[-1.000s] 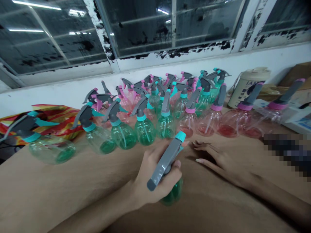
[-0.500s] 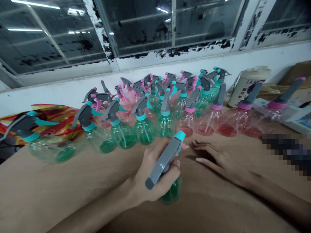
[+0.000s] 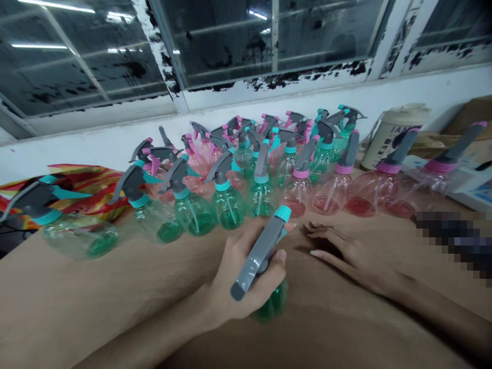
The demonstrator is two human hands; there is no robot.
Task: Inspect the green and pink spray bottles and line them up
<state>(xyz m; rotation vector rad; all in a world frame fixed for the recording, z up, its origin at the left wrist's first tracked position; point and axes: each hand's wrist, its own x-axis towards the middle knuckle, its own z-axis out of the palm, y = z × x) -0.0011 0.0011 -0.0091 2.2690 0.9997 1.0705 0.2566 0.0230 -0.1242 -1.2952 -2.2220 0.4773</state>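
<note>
My left hand [image 3: 240, 271] is wrapped around the neck of a green spray bottle [image 3: 272, 303] with a grey trigger head and a teal nozzle cap, standing on the brown table [image 3: 115, 302]. My right hand [image 3: 348, 256] lies on the table just right of that bottle, fingers stretched out and slightly curled, holding nothing. Behind both hands stand several green spray bottles [image 3: 192, 212] and pink spray bottles [image 3: 326, 197] in rows, reaching back to the white wall.
A red and yellow bag [image 3: 88, 187] lies at the far left behind one bottle. A cream jug [image 3: 394, 134] and a cardboard box [image 3: 471, 115] stand at the back right. Dark windows with peeling white frames run above the wall.
The bottle in my left hand has tilted and shifted very slightly. My right hand has stayed in place.
</note>
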